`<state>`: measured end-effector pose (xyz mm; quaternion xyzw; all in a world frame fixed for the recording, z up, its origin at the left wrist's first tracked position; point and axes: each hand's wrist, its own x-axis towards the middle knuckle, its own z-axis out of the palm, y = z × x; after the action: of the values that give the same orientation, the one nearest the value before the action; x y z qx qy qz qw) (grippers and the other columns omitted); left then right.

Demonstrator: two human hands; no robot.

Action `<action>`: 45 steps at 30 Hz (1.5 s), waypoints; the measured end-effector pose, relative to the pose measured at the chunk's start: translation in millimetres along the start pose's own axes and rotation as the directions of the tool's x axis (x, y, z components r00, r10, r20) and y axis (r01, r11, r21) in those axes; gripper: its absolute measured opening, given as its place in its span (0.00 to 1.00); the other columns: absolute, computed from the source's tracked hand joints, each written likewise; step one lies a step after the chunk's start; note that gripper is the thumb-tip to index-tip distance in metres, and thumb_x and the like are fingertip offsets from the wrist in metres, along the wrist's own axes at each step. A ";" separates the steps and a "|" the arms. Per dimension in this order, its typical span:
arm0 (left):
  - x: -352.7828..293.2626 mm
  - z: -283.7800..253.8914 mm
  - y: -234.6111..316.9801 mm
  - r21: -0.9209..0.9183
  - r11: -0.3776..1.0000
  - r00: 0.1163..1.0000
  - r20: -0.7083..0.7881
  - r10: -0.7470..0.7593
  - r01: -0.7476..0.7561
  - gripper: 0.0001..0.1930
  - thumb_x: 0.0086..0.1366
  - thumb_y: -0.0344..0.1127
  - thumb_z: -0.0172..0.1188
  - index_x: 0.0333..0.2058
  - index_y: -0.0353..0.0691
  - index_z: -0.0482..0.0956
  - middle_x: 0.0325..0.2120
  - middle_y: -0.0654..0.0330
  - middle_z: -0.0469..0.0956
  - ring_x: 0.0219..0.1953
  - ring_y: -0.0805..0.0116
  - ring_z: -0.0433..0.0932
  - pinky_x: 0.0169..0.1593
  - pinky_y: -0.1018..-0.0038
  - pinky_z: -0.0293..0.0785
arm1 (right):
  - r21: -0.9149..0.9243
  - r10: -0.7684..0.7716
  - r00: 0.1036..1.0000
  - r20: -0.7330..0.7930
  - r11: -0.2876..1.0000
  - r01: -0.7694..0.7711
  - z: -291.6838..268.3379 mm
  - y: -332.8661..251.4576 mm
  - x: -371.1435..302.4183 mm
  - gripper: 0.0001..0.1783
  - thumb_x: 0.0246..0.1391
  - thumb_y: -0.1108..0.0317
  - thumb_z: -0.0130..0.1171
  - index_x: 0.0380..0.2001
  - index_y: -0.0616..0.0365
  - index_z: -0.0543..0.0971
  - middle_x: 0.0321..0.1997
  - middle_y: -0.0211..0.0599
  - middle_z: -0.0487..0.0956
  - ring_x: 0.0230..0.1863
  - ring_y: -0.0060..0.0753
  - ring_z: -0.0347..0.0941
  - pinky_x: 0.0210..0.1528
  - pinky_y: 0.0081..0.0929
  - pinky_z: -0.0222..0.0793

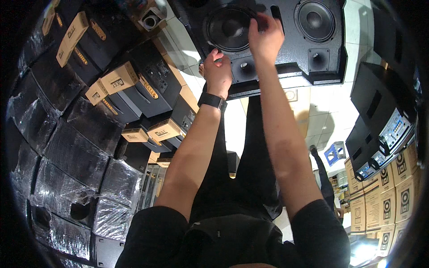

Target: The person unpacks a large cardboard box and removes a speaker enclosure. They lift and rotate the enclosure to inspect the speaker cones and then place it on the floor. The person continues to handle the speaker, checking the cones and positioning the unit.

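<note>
A black speaker cabinet (286,51) lies in front of me with its face up. Two round woofers are set in it, the left woofer (225,29) and the right woofer (314,20). Square horn plates sit nearer me, a left horn (243,73) and a right horn (318,60). My right hand (268,40) is at the left woofer's right rim, its fingers curled inward. At that woofer's near-left edge is my left hand (219,73), thumb and fingers drawn together, a black band on the wrist. Whatever either hand pinches is too small or hidden to name.
Black cabinets (67,169) in clear wrap are stacked at left, beside cabinets topped with brown cartons (118,80). At right stand black units with a knobbed control panel (395,129), stacked cartons (380,205), a blue stool (335,153) and another person's leg (324,174).
</note>
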<state>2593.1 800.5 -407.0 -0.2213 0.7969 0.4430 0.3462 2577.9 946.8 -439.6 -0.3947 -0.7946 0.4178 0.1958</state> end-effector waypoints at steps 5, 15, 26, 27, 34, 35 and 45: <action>-0.6 11.2 -11.8 -0.083 0.996 0.999 -0.035 0.041 -0.044 0.27 0.67 0.31 0.59 0.62 0.26 0.66 0.48 0.50 0.76 0.43 0.63 0.77 0.48 0.69 0.75 | -0.303 -0.243 0.952 0.185 0.908 0.290 12.4 11.1 36.4 0.11 0.49 0.62 0.69 0.37 0.51 0.87 0.37 0.37 0.82 0.38 0.47 0.80 0.42 0.40 0.76; 1.4 16.8 -19.1 -0.029 0.990 0.987 -0.085 0.136 -0.139 0.28 0.62 0.26 0.61 0.60 0.26 0.65 0.50 0.50 0.74 0.46 0.65 0.77 0.50 0.69 0.76 | -0.453 -0.367 0.926 0.093 0.812 0.367 27.1 12.5 20.8 0.08 0.49 0.62 0.69 0.34 0.48 0.84 0.41 0.30 0.79 0.47 0.42 0.72 0.48 0.45 0.63; -6.7 26.6 -8.2 -0.084 0.992 0.994 -0.073 0.087 -0.093 0.34 0.57 0.26 0.64 0.61 0.28 0.60 0.52 0.47 0.69 0.51 0.56 0.73 0.51 0.63 0.75 | -0.375 -0.255 0.947 0.193 0.873 0.312 20.9 0.6 18.7 0.09 0.55 0.69 0.62 0.39 0.58 0.77 0.44 0.42 0.74 0.50 0.52 0.68 0.50 0.48 0.62; -3.0 19.1 -5.8 -0.029 0.995 0.995 -0.049 0.089 -0.090 0.34 0.57 0.29 0.65 0.60 0.27 0.62 0.51 0.47 0.70 0.50 0.57 0.74 0.52 0.63 0.74 | -0.387 -0.205 0.950 0.236 0.877 0.286 18.5 2.7 18.0 0.13 0.55 0.68 0.62 0.44 0.58 0.77 0.48 0.44 0.74 0.52 0.54 0.68 0.52 0.49 0.63; 62.4 -35.3 35.6 0.529 0.680 0.769 -0.077 0.635 -0.508 0.13 0.58 0.32 0.63 0.42 0.37 0.81 0.31 0.55 0.82 0.34 0.56 0.83 0.41 0.61 0.78 | -0.270 0.171 0.981 0.087 0.952 -0.142 -25.5 15.4 -41.4 0.13 0.48 0.64 0.72 0.35 0.60 0.85 0.33 0.45 0.83 0.33 0.42 0.81 0.40 0.36 0.76; 71.3 -37.3 42.2 0.452 0.591 0.655 -0.021 0.756 -0.668 0.11 0.61 0.32 0.61 0.42 0.39 0.82 0.34 0.54 0.82 0.34 0.54 0.82 0.42 0.59 0.78 | -0.229 0.212 0.973 0.086 0.955 -0.188 -27.7 15.8 -53.5 0.13 0.48 0.64 0.72 0.35 0.61 0.86 0.32 0.45 0.84 0.31 0.40 0.82 0.39 0.35 0.76; 94.9 -34.1 59.9 0.661 0.395 0.644 0.178 0.744 -0.639 0.08 0.63 0.35 0.64 0.40 0.44 0.86 0.39 0.58 0.81 0.40 0.50 0.82 0.42 0.59 0.78 | 0.019 0.584 0.809 -0.064 0.812 -0.584 -4.6 -2.8 -80.3 0.11 0.49 0.71 0.66 0.37 0.65 0.85 0.33 0.46 0.83 0.30 0.41 0.82 0.38 0.34 0.77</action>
<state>2478.6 797.4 -432.2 0.2393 0.9399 0.2090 0.1253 2628.7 884.6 -433.2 -0.6333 -0.6285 0.4436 0.0842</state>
